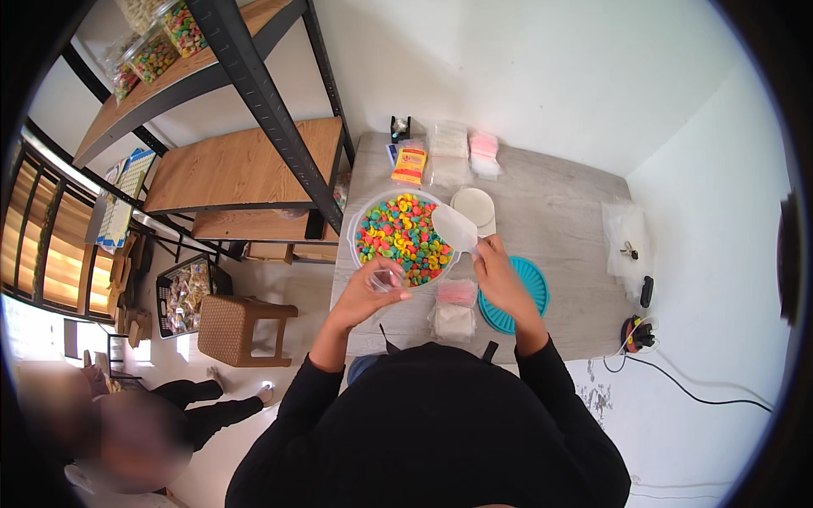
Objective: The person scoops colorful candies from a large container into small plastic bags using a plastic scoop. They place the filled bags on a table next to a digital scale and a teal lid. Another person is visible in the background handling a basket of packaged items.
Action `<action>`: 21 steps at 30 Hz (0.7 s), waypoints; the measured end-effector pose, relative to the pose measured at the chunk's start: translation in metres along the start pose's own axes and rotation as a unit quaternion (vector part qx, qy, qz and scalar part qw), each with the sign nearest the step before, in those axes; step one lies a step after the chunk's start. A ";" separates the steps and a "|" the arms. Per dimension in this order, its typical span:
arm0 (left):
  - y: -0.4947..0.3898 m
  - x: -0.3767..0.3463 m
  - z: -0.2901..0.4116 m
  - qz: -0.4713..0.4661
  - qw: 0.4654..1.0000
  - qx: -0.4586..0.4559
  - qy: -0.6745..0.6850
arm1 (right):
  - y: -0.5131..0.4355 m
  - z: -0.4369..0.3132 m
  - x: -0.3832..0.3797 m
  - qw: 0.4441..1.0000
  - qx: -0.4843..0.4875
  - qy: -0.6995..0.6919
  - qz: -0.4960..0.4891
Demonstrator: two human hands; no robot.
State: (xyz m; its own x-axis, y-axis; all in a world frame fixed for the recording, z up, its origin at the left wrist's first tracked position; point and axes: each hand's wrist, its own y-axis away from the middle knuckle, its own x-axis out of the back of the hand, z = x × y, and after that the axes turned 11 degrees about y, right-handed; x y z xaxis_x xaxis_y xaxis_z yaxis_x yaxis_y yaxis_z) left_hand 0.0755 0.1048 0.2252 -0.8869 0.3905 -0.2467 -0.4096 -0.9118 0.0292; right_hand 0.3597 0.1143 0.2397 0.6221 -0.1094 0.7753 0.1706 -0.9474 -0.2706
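Observation:
A round translucent plastic tub (351, 232) full of small red, yellow, green and blue shell-shaped pieces (403, 232) stands on the table before me. My left hand (359, 298) holds a small transparent plastic cup (381, 280) over the tub's near rim; its contents are hard to make out. In my right hand (497, 270) is the handle of a translucent white scoop (455, 227), whose blade reaches over the tub's right rim. Under my right wrist lies a ribbed turquoise lid (530, 286). Stacks of small plastic bags (454, 317) lie between my two forearms.
A white kitchen scale (473, 206) stands just right of the tub. Behind are a yellow-red packet (409, 164) and more bags (449, 152). A power strip (635, 333) sits at the table's right edge. Left are a shelf rack (254, 162), a stool (225, 330) and a seated person (209, 416).

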 end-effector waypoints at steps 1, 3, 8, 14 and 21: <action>0.001 0.006 0.000 0.028 0.999 -0.017 -0.021 | -0.004 0.000 -0.004 1.000 -0.008 0.016 0.007; 0.001 0.014 -0.001 0.075 0.994 -0.052 -0.062 | -0.011 -0.001 -0.010 0.999 -0.017 0.046 0.022; 0.003 0.026 -0.009 0.178 0.965 -0.073 -0.180 | -0.026 -0.009 -0.024 0.991 -0.013 0.125 0.051; 0.002 0.025 -0.014 0.223 0.944 -0.073 -0.231 | -0.024 -0.021 -0.033 0.985 0.046 0.165 0.036; -0.002 0.020 -0.017 0.231 0.935 -0.078 -0.257 | -0.024 -0.016 -0.047 0.989 0.058 0.125 0.062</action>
State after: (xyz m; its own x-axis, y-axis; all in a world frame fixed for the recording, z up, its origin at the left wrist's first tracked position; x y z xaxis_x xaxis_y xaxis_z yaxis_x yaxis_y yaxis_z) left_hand 0.0626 0.1123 0.2037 -0.9633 -0.0773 0.2571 0.0439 -0.9901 -0.1332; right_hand 0.3140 0.1376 0.2195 0.4386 -0.3064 0.8449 0.1998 -0.8833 -0.4241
